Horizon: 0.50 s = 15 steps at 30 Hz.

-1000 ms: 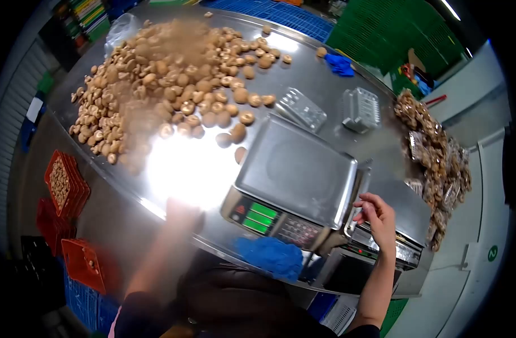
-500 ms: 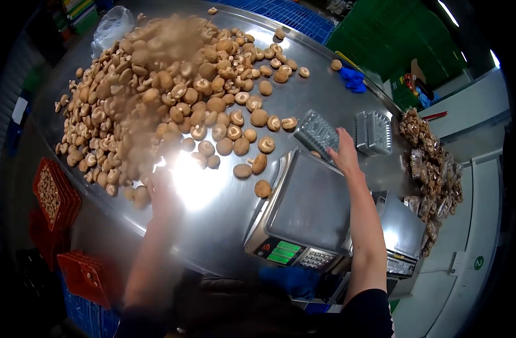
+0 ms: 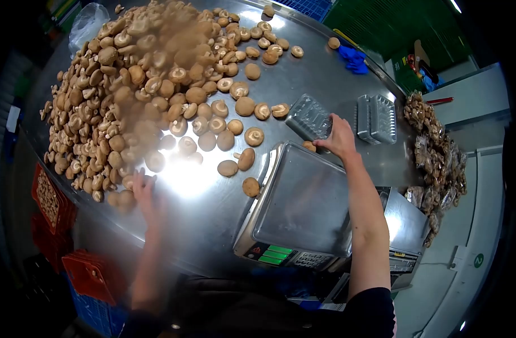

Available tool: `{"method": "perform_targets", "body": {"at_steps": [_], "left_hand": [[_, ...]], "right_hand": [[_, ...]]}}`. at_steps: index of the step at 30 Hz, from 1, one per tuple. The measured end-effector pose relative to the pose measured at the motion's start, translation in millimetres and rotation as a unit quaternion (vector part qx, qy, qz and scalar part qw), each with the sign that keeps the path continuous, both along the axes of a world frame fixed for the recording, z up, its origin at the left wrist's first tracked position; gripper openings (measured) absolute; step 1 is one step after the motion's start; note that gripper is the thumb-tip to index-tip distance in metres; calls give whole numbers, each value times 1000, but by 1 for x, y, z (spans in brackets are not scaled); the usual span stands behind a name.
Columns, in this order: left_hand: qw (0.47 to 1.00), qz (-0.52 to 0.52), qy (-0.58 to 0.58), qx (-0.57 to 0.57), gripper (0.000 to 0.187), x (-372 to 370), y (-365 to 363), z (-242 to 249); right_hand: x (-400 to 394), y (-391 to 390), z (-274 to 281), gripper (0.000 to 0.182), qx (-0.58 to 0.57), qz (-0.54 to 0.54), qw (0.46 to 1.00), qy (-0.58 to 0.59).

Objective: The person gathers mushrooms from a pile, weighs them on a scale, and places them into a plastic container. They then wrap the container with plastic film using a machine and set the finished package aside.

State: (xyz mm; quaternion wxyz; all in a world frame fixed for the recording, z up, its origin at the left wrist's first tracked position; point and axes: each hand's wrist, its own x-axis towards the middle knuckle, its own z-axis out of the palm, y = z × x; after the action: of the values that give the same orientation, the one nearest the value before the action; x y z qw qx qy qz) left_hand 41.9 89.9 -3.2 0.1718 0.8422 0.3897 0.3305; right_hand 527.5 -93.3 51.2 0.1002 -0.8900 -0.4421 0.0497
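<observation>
Clear plastic tray (image 3: 308, 117), upper centre of frame, just beyond the scale (image 3: 303, 208): your right hand (image 3: 339, 138) has its fingers closed on its near edge, tray empty. Your left hand (image 3: 140, 188), fingers spread, touches the mushroom pile's (image 3: 145, 84) lower edge. Packed mushroom trays (image 3: 435, 152) heap far right.

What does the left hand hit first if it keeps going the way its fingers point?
Likely the near edge of the mushroom pile: the left hand points up-table, fingertips right by the closest mushrooms. Glare blurs the gap.
</observation>
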Motion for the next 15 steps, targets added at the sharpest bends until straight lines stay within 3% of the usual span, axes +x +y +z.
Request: {"method": "perform_targets", "body": {"at_steps": [6, 11, 12, 15], "left_hand": [[996, -44, -56, -62, 36, 33, -25, 44], [987, -109, -34, -110, 44, 14, -19, 51], [985, -123, -38, -117, 56, 16, -17, 60], [940, -99, -143, -292, 86, 28, -19, 93]], "right_hand": [[-15, 0, 10, 91, -9, 10, 998, -64], [-47, 13, 60, 89, 113, 23, 993, -28], [-60, 21, 78, 89, 148, 39, 988, -3], [-128, 40, 123, 90, 135, 206, 949, 195]]}}
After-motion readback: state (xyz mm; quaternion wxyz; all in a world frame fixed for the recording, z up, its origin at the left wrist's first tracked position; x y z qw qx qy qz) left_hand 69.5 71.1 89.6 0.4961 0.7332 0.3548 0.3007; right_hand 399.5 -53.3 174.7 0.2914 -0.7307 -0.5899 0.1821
